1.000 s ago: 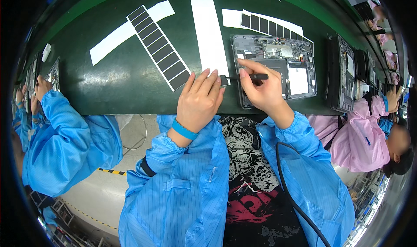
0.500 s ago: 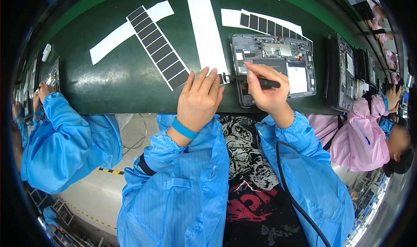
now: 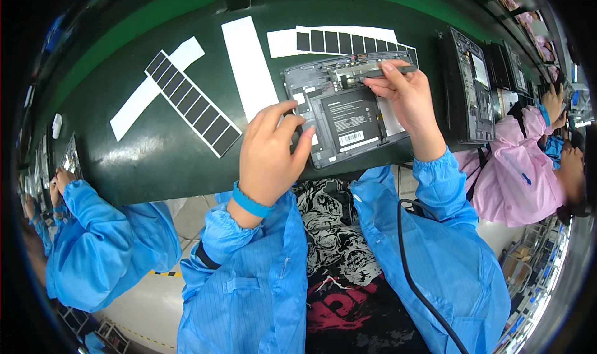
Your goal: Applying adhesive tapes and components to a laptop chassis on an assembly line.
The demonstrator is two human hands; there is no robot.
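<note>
The laptop [image 3: 305, 80], its insides uncovered, lies on the dark green surface [image 3: 158, 167] in front of the person, with a black battery [image 3: 349, 121] filling much of its near half. The right hand [image 3: 390, 79] is over the laptop's far right part, thumb and fingers pinching dark tweezers [image 3: 407, 69] that slant low across the circuit board. The left hand [image 3: 273, 139] is at the laptop's left edge, fingers loosely bent, thumb apart from them, with nothing visible in its grasp.

The step in hand looks like fine tweezer work inside the laptop, the left hand perhaps there to steady it. Whether the tweezer tips carry a small piece is too hard to make out.

The next move seems to call for a firm pinch, tips kept clear of neighbouring parts, and the laptop held from sliding. Left of the laptop lie a bare white strip [image 3: 249, 68] and, farther out, a sheet of black stickers [image 3: 193, 105]; another sticker sheet [image 3: 339, 43] sits just beyond its far edge.
</note>
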